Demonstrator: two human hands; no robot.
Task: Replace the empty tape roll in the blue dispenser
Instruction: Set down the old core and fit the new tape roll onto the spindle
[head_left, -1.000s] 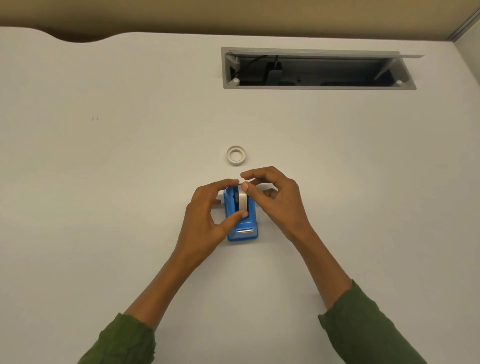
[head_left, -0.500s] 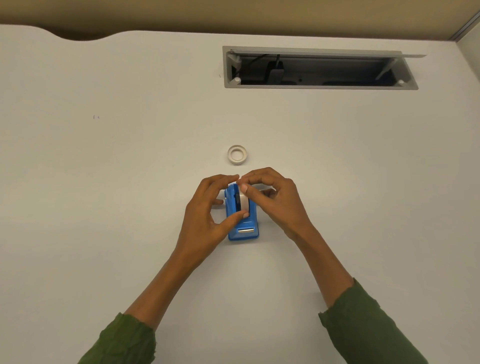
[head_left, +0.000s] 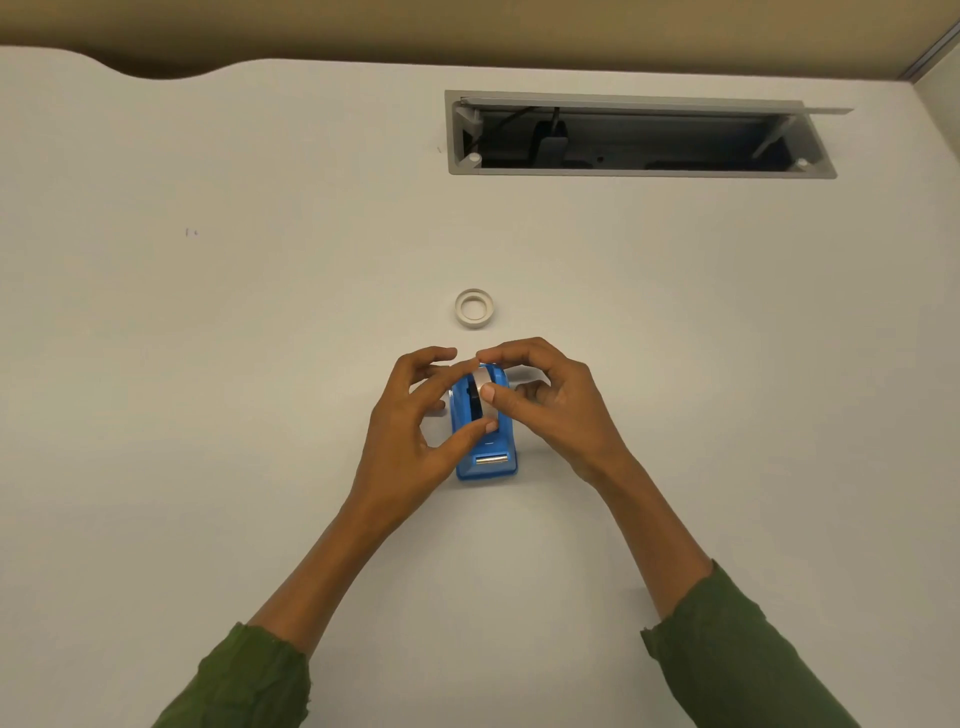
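The blue dispenser (head_left: 488, 457) stands on the white desk (head_left: 208, 415), its metal cutter facing me. A tape roll (head_left: 482, 382) sits upright in its slot, tilted toward the right wall. My left hand (head_left: 415, 436) holds the dispenser's left side, thumb on the roll's near edge. My right hand (head_left: 550, 410) pinches the roll from the right, thumb on its face and forefinger over its top. A white empty tape core (head_left: 474, 308) lies flat on the desk just beyond the hands.
A long grey cable hatch (head_left: 639, 171) is open in the desk at the back right, with a plug and cables inside. The desk's far edge curves at the back left. Green sleeves cover both forearms.
The roll has sunk lower into the dispenser and shifted toward its right side. Both hands stayed on it, with the fingers of the left hand spreading slightly.
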